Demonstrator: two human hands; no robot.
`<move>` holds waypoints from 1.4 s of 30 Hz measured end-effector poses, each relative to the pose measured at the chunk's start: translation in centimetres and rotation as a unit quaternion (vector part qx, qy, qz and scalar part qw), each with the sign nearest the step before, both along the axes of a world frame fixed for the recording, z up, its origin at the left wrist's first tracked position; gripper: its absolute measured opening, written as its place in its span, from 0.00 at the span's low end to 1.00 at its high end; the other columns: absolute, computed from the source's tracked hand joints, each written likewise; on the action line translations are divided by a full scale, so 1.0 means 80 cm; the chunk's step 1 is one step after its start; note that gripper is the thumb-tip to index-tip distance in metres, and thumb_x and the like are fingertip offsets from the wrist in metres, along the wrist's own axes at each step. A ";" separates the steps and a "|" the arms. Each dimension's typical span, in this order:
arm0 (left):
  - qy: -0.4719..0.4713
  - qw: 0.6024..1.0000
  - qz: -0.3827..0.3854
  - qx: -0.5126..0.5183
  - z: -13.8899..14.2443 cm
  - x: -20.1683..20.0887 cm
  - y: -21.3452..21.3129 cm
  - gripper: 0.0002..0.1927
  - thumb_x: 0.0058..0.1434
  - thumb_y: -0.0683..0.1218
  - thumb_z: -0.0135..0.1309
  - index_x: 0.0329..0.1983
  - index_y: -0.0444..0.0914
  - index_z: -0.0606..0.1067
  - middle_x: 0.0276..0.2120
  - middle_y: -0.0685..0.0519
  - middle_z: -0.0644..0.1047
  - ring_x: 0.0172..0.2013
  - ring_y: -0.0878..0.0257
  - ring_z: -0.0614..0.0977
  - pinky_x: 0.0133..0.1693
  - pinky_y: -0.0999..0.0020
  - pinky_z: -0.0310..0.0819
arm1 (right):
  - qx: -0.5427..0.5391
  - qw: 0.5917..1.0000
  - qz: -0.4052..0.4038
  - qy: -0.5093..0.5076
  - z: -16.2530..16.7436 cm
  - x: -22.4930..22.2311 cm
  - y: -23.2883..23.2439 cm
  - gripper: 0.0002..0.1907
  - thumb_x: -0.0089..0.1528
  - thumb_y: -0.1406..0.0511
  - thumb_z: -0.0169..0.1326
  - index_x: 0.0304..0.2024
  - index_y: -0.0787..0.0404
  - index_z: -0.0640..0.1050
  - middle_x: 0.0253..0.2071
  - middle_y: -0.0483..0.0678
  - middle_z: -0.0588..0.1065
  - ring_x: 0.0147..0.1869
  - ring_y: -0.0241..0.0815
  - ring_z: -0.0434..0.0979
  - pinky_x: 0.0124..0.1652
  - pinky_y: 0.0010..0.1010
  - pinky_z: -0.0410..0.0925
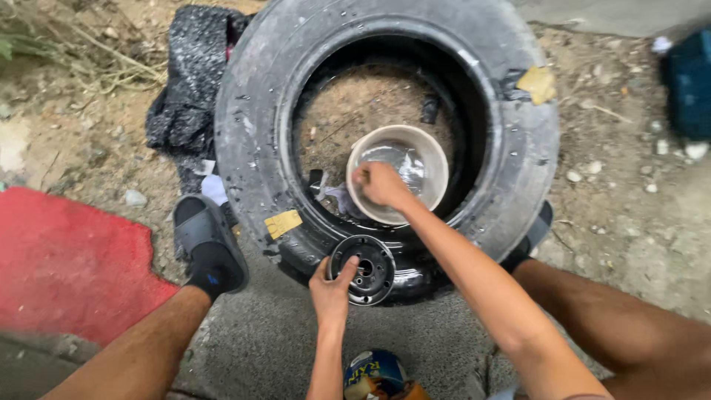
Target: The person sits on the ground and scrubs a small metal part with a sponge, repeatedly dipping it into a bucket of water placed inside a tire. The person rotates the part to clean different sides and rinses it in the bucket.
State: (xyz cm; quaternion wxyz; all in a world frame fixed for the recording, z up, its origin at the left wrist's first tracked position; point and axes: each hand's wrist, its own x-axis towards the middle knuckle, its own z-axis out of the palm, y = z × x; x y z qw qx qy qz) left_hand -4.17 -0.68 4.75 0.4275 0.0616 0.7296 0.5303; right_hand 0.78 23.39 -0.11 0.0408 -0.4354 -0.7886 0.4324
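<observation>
A large black tyre lies flat on the ground in front of me, wet with drops. Inside its opening sits a beige bowl holding water. My right hand is closed at the bowl's near rim, seemingly on something small that I cannot make out. My left hand holds a black round metal disc with holes, pressed against the tyre's near sidewall. A yellow patch sticks to the tyre near the disc, and another yellow patch sits at the far right.
My foot in a black sandal rests left of the tyre. A black plastic sheet lies behind-left. A red mat covers the ground at left. A colourful can stands below my hands. Dirt and pebbles surround the tyre.
</observation>
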 end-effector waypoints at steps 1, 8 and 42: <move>0.011 1.000 0.011 0.020 -0.006 0.002 -0.002 0.18 0.56 0.47 0.66 0.45 0.30 0.80 0.36 0.49 0.84 0.35 0.65 0.83 0.41 0.71 0.75 | 0.018 0.999 -0.024 0.020 0.017 -0.001 -0.006 0.07 0.61 0.67 0.56 0.38 0.61 0.84 0.37 0.59 0.81 0.42 0.57 0.82 0.46 0.43 0.70; -0.038 0.986 0.116 0.117 -0.055 0.026 -0.023 0.15 0.61 0.44 0.65 0.44 0.27 0.79 0.37 0.51 0.80 0.36 0.64 0.78 0.41 0.69 0.72 | -0.040 0.990 -0.015 0.135 0.090 0.021 -0.076 0.11 0.56 0.65 0.67 0.38 0.62 0.82 0.33 0.53 0.82 0.37 0.44 0.83 0.42 0.33 0.73; 0.171 0.951 0.211 -0.145 -0.012 0.064 -0.008 0.33 0.64 0.68 0.47 0.29 0.33 0.80 0.31 0.36 0.81 0.36 0.37 0.82 0.42 0.44 0.73 | -0.035 0.932 -0.278 0.228 0.083 0.050 -0.222 0.12 0.58 0.66 0.69 0.31 0.67 0.78 0.41 0.54 0.80 0.39 0.37 0.75 0.40 0.28 0.69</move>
